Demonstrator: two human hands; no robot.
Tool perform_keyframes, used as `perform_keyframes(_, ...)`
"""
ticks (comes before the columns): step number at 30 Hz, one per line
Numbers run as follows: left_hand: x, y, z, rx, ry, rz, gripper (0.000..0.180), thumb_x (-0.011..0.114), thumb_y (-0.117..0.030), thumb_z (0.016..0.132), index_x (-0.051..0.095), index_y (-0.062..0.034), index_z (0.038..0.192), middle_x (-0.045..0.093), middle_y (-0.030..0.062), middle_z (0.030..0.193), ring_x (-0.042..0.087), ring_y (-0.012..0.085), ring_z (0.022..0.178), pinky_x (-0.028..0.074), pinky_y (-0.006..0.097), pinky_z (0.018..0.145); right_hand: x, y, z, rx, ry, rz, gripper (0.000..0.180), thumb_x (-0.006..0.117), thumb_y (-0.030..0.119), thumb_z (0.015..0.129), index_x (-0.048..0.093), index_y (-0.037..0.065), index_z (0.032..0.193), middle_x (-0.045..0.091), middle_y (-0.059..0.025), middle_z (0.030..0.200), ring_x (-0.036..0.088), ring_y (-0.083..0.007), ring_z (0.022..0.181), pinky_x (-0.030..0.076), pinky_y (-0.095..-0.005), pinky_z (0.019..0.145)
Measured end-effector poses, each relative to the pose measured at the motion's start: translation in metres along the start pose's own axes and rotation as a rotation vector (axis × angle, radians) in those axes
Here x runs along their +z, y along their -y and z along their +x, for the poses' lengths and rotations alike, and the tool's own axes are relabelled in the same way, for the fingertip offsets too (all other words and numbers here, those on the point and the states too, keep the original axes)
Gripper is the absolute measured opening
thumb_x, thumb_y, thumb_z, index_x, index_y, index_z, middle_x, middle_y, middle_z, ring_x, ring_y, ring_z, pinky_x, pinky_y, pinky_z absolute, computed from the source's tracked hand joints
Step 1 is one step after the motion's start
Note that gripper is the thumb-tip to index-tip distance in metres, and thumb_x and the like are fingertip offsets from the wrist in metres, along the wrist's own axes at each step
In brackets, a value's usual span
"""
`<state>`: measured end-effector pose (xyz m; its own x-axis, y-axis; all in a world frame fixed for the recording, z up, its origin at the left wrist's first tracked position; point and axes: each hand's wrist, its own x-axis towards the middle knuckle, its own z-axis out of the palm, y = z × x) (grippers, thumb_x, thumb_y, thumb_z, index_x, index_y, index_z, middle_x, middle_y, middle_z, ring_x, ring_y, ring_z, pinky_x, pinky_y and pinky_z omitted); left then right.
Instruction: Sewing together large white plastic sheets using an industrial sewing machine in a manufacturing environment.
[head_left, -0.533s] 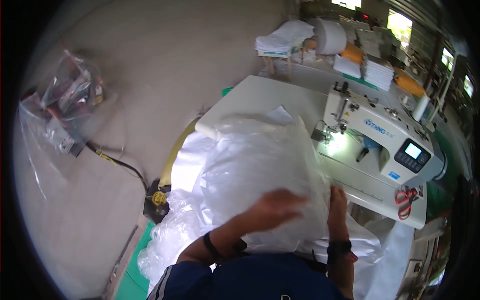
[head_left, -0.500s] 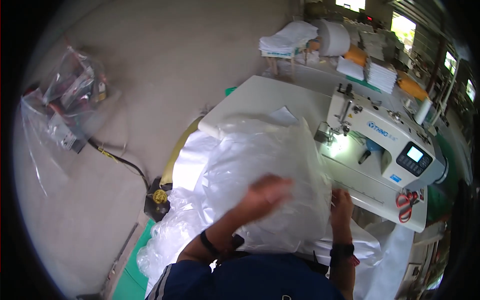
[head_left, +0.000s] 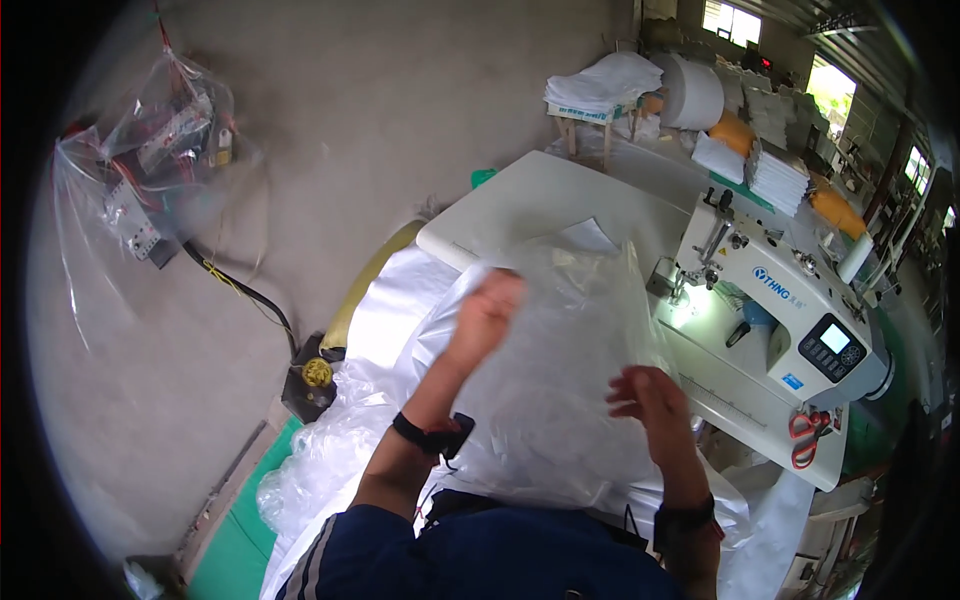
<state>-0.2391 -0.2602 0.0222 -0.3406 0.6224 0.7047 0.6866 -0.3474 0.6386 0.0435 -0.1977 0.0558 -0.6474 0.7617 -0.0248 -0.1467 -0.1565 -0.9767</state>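
Note:
A heap of clear plastic film (head_left: 560, 400) lies over white sheeting (head_left: 395, 290) in front of me, spilling from the sewing table toward my lap. My left hand (head_left: 490, 308) is over the far left part of the film. Motion smears its fingers, and whether it grips the film is not visible. My right hand (head_left: 650, 398) is above the film's right side with its fingers apart and slightly bent, and nothing shows in it. To the right stands a white sewing machine (head_left: 765, 285) with its needle lamp lit.
Red-handled scissors (head_left: 803, 440) lie on the right end of the white table (head_left: 550, 190). At left, wiring boxes hang in a clear plastic bag (head_left: 150, 190), with a black cable running down. Stacked white sheets (head_left: 605, 85) and a large roll (head_left: 692, 92) stand at the back.
My left hand has moved away from me and slightly left over the film. My right hand has come off the film's right edge, moving left, and its fingers have spread. The view has shifted slightly.

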Motion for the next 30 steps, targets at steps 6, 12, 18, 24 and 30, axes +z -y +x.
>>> perform_keyframes(6, 0.052, -0.123, -0.027, 0.332, 0.673, 0.04, 0.022, 0.064, -0.007, 0.08, 0.061, -0.0067, 0.101, 0.059, 0.0106, 0.114, 0.061, 0.0283, 0.095, 0.05, 0.035, 0.081, 0.003, -0.002, 0.038, 0.054, 0.051, -0.086, 0.022, 0.054, 0.011, 0.089, 0.055, -0.001, 0.107, 0.059, -0.006, 0.073, 0.058, -0.0139, 0.063, 0.053, -0.0297, 0.063)
perform_keyframes(12, 0.022, -0.073, -0.023, -0.276, 0.025, 0.366, 0.046, 0.076, -0.026, 0.072, 0.058, -0.0019, 0.107, 0.058, 0.017, 0.11, 0.058, 0.0305, 0.098, 0.048, 0.037, 0.082, -0.027, -0.014, 0.025, 0.107, -0.158, 0.301, 0.015, 0.052, 0.012, 0.09, 0.057, 0.0, 0.098, 0.044, -0.0003, 0.056, 0.046, -0.0113, 0.046, 0.047, -0.0302, 0.044)
perform_keyframes(18, -0.003, 0.028, -0.036, -0.064, 0.808, 0.354, 0.02, 0.051, -0.006, 0.08, 0.065, -0.0044, 0.094, 0.066, 0.0127, 0.089, 0.062, 0.0273, 0.087, 0.046, 0.037, 0.081, -0.086, -0.013, -0.012, -0.057, -0.241, 0.335, 0.018, 0.049, 0.019, 0.092, 0.053, 0.007, 0.105, 0.041, 0.0036, 0.06, 0.038, -0.0064, 0.044, 0.04, -0.0245, 0.04)
perform_keyframes(24, -0.312, 0.106, 0.089, -0.085, -0.253, 1.218, 0.025, 0.047, -0.007, 0.083, 0.062, -0.0027, 0.102, 0.065, 0.0203, 0.086, 0.063, 0.0364, 0.074, 0.05, 0.043, 0.064, -0.256, 0.04, -0.126, -0.286, -0.731, 0.545, 0.014, 0.051, 0.019, 0.091, 0.054, 0.016, 0.104, 0.05, 0.0052, 0.076, 0.041, 0.0017, 0.047, 0.031, -0.0109, 0.035)
perform_keyframes(30, -0.442, 0.091, 0.16, -0.232, -0.649, 1.197, 0.034, 0.046, -0.03, 0.087, 0.059, -0.004, 0.105, 0.063, 0.0238, 0.083, 0.062, 0.0399, 0.079, 0.048, 0.049, 0.07, -0.326, -0.04, -0.209, -0.318, -1.191, -0.008, 0.043, 0.049, 0.025, 0.09, 0.044, 0.003, 0.126, 0.052, -0.0091, 0.122, 0.051, -0.0189, 0.11, 0.042, -0.0339, 0.093)
